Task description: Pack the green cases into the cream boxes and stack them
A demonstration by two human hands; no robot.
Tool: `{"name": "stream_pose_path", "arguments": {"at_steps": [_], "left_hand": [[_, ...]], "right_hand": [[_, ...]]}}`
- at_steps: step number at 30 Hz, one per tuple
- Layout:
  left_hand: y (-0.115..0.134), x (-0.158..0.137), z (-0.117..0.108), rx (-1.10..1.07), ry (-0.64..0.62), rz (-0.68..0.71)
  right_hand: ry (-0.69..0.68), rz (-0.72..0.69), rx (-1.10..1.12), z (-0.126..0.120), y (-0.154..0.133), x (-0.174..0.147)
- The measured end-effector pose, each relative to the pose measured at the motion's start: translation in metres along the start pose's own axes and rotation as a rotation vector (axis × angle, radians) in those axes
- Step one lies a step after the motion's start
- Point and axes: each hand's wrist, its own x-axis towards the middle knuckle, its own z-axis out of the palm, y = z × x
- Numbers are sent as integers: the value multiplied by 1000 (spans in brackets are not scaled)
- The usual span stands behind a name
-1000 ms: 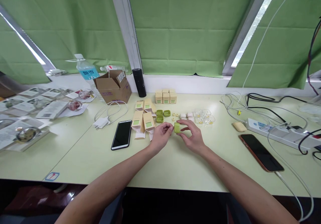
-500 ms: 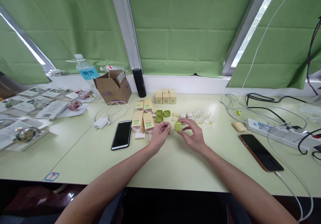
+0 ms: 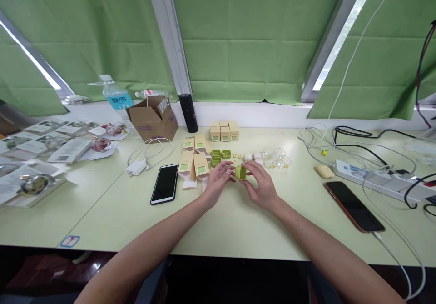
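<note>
In front of me, above the table, a small green square cup [image 3: 240, 173] has its hollow side turned partly toward me. My right hand [image 3: 260, 186] grips it from the right between thumb and fingers. My left hand [image 3: 218, 181] closes on its left edge with curled fingers; the exact contact is partly hidden. Just beyond my hands lie several similar green cups [image 3: 226, 154], tiny yellow pieces [image 3: 235, 156], pale pink and white round pieces [image 3: 256, 156] and clear plastic cups [image 3: 279, 158]. Opened cardboard boxes [image 3: 201, 164] lie beside my left hand.
Closed small boxes [image 3: 225, 132] stand at the back, near a black cylinder [image 3: 188, 113] and a brown carton [image 3: 153, 122]. A phone [image 3: 164, 184] lies left, another phone [image 3: 354, 206] right, beside a power strip [image 3: 368, 179] and cables. Packaged items [image 3: 37, 183] cover the far left.
The green cup has turned so its hollow side shows. My left fingers have shifted from a pinch beside it to a wider hold at its left edge.
</note>
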Motion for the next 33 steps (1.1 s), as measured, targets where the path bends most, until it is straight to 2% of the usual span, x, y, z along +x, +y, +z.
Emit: {"name": "stream_pose_path", "arguments": {"at_steps": [5,8,11,17,33], "left_hand": [[0,-2,-6,236,-117,219],[1,-3,-5,448,-111,296],[2,-3,-3,554,-85,323],[-1,-2,-1,535,-52,319],[-5,-3,-1,539,-78,381]], "right_hand": [[15,-80,-61,0,0,1],[23,-133,-134,-1,0,2],[4,-167,-169,-2,-1,3],[-11,-208,-178,-4,-4,5],[26,-288,-224,-4,-4,8]]}}
